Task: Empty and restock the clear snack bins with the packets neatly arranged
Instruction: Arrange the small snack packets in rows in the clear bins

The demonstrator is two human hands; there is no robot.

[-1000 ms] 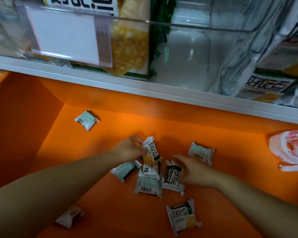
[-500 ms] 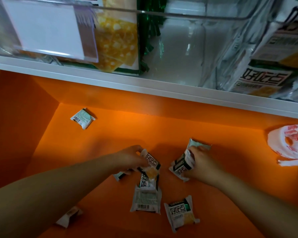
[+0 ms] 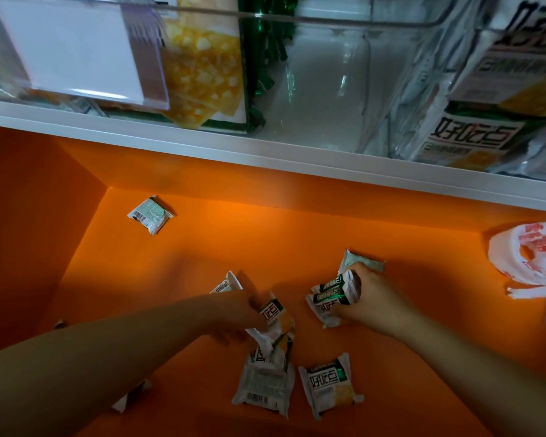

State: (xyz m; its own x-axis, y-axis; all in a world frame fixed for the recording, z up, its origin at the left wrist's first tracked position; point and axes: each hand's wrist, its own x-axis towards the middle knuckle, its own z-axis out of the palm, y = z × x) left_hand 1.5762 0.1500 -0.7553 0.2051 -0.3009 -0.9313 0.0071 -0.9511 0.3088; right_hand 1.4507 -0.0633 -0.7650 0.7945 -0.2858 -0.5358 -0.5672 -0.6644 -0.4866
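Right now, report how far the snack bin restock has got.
Done: the middle clear bin looks emptied. In hand: the left hand grips a packet, and the right hand grips a small stack. Left: loose packets lie on the orange surface; nothing restocked yet.

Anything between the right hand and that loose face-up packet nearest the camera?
Nothing visible: only bare orange shelf floor lies between the right hand and the face-up packet. That hand is full, though: it grips a bundle of packets.
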